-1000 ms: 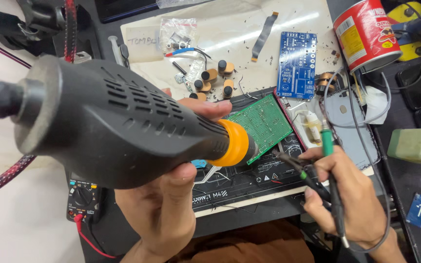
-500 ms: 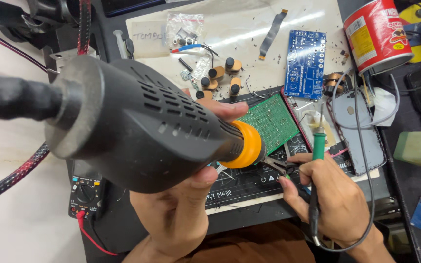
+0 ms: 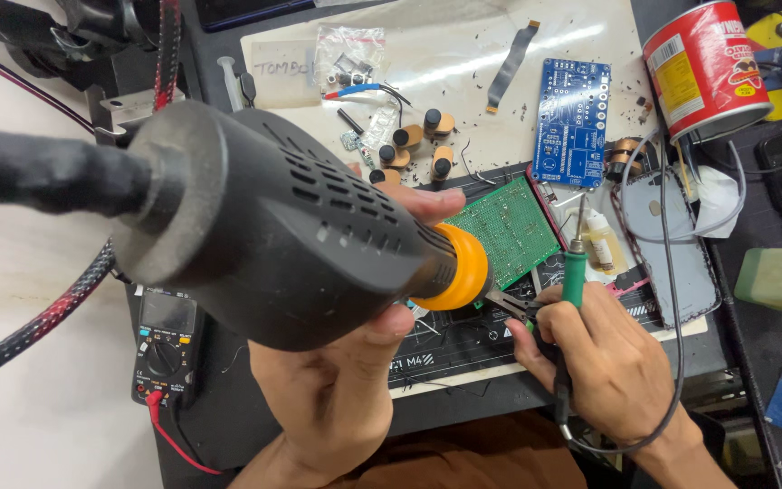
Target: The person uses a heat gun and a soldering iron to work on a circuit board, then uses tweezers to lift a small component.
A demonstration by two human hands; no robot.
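My left hand (image 3: 355,389) grips a large black hot-air gun (image 3: 264,235) with an orange collar (image 3: 452,270), its nozzle aimed down at a green circuit board (image 3: 504,231) on a black work mat (image 3: 463,344). My right hand (image 3: 604,362) holds a soldering iron with a green grip (image 3: 574,272), tip up beside the board's right edge. A thin metal tool, perhaps tweezers (image 3: 510,306), also sits in the right hand's fingers, pointing toward the gun's nozzle.
A blue circuit board (image 3: 572,122), several black-and-tan knobs (image 3: 418,140), a small parts bag (image 3: 350,50) and a flat cable (image 3: 510,63) lie on white paper behind. A red can (image 3: 703,68) stands far right, a multimeter (image 3: 165,340) near left, and a braided hose (image 3: 65,299) runs left.
The hot-air gun has dropped lower and closer to the board. My right hand has moved up and left, bringing the soldering iron upright beside the board.
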